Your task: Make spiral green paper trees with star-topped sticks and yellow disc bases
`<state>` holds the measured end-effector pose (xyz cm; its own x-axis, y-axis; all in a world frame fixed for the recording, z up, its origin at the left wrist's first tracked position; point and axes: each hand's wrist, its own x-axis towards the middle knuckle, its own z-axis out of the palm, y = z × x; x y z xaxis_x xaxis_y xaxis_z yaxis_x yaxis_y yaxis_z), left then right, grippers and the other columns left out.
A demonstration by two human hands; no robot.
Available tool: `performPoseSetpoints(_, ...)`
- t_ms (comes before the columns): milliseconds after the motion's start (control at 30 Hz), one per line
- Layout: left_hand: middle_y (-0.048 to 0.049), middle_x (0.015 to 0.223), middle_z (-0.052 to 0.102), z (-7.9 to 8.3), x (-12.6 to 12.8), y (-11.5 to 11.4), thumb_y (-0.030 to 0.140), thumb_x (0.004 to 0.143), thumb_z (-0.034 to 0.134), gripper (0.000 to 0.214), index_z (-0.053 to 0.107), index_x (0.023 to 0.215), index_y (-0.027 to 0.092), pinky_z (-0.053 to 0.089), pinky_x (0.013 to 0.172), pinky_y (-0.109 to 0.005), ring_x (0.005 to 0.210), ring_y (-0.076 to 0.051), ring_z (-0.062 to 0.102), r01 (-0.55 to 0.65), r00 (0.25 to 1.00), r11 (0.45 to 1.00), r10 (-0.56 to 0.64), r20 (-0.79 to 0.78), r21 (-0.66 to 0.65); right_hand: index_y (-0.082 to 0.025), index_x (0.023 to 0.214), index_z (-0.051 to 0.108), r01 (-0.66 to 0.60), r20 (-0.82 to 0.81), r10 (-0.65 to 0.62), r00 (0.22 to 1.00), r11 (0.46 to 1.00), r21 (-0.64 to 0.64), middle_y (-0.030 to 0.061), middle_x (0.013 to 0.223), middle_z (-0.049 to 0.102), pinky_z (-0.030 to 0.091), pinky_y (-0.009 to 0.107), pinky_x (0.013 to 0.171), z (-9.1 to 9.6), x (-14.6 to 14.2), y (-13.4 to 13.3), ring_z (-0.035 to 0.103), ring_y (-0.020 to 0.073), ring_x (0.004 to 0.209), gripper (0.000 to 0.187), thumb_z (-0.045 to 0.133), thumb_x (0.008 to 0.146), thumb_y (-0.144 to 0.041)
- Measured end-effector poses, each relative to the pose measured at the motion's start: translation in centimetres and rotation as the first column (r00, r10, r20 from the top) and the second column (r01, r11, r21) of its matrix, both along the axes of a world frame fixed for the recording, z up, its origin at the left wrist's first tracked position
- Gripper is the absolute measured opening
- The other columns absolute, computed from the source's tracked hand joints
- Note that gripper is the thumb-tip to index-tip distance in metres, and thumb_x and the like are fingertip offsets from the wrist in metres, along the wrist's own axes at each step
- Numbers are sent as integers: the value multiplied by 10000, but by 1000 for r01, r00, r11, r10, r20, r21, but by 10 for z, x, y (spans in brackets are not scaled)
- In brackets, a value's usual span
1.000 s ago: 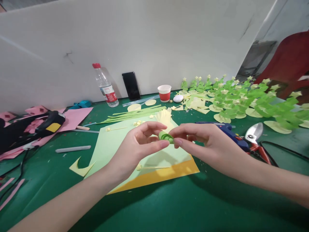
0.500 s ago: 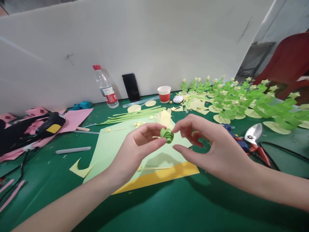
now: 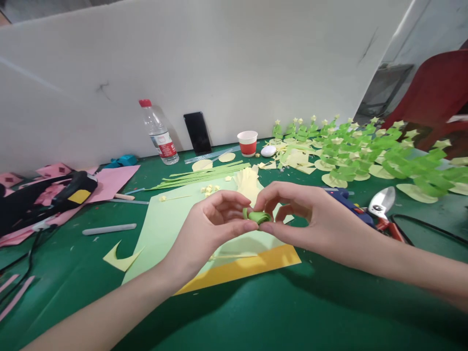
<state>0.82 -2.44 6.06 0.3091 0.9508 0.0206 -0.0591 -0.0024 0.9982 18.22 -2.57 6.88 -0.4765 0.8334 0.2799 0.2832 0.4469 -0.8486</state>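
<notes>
A coiled green paper strip (image 3: 258, 217) is held between both hands, above the pale green sheet (image 3: 164, 224). My left hand (image 3: 215, 219) pinches its left end between thumb and fingers. From the other side, my right hand (image 3: 292, 209) grips the coil with thumb and index finger. The coil now lies sideways, its layers partly hidden by the fingertips. Beneath the hands, a yellow-orange strip (image 3: 241, 270) shows along the sheet's near edge. Just beyond them lies a bundle of cream paper strips (image 3: 247, 180).
Green paper strips (image 3: 197, 174), a bottle (image 3: 161, 139), a phone (image 3: 197, 132) and a paper cup (image 3: 247, 144) are at the back. Many paper plants with star tops (image 3: 351, 151) fill the right rear. Pruning shears (image 3: 382, 204) lie right, a black tool (image 3: 73, 190) left.
My right hand has moved in to the left and closed on the coil, which it did not grip before. The coil has turned from upright to sideways.
</notes>
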Motion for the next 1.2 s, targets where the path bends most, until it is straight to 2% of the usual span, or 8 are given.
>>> performPoseSetpoints(167, 64, 717, 632, 3, 2, -1, 120, 636, 715, 145, 608, 712, 183, 515, 635, -139, 656, -55, 606, -46, 994, 997, 52, -92, 68, -179, 777, 521, -3, -126, -34, 991, 959, -284, -18, 762, 544, 474, 182, 521, 1, 0, 2, 550, 73, 589, 58, 543, 745, -222)
performPoseSetpoints(367, 56, 690, 623, 3, 2, -2, 139, 650, 696, 115, 595, 687, 177, 509, 638, -135, 663, -62, 600, -114, 972, 972, 152, -180, 205, -178, 835, 527, 8, -294, -164, 942, 884, -468, -24, 799, 536, 493, 188, 573, 2, 0, 5, 565, 62, 575, 97, 561, 756, -223)
performPoseSetpoints(533, 41, 710, 629, 4, 2, -4, 123, 657, 683, 99, 604, 689, 175, 513, 659, -148, 694, -78, 604, -104, 966, 960, 161, -204, 261, -159, 860, 539, -185, -500, -192, 844, 772, -608, 2, 839, 560, 497, 186, 637, -2, 0, 10, 581, 91, 706, 154, 544, 709, -134)
performPoseSetpoints(667, 44, 730, 618, 4, 1, -6, 119, 687, 657, 91, 600, 689, 190, 507, 712, -154, 719, -77, 597, -77, 967, 953, 143, -211, 293, -176, 966, 523, -270, -486, -106, 867, 720, -639, -18, 858, 559, 448, 132, 653, -8, -3, 8, 556, 60, 737, 378, 610, 615, -66)
performPoseSetpoints(800, 44, 743, 603, 3, 2, -8, 75, 703, 622, 131, 599, 713, 203, 499, 725, -166, 718, -78, 577, -29, 965, 930, 122, -233, 368, -175, 894, 527, -230, -380, -24, 925, 760, -608, -14, 908, 540, 426, 132, 701, -12, -8, 3, 516, 62, 836, 258, 638, 667, -123)
performPoseSetpoints(967, 30, 775, 560, 2, 2, -10, 51, 730, 558, 164, 595, 728, 211, 490, 727, -173, 777, -91, 557, -13, 964, 910, 122, -238, 415, -167, 824, 541, -146, -358, -31, 933, 878, -456, -26, 819, 534, 422, 135, 591, -12, -8, 2, 485, 43, 667, 126, 574, 713, -118)
performPoseSetpoints(1100, 17, 825, 532, 3, 2, -9, 69, 741, 527, 150, 589, 736, 206, 499, 697, -187, 804, -105, 552, -49, 964, 932, 138, -226, 358, -162, 810, 549, -88, -311, -34, 950, 925, -369, -51, 630, 513, 423, 141, 570, -10, -7, 2, 471, 36, 554, 49, 523, 775, -140)
performPoseSetpoints(1200, 14, 865, 556, 4, 3, -6, 128, 748, 561, 100, 581, 801, 211, 500, 722, -204, 842, -118, 564, -50, 967, 964, 112, -229, 261, -154, 838, 570, -62, -290, -41, 956, 939, -337, -51, 578, 501, 439, 146, 563, -10, -7, 0, 492, 44, 551, 75, 514, 804, -192)
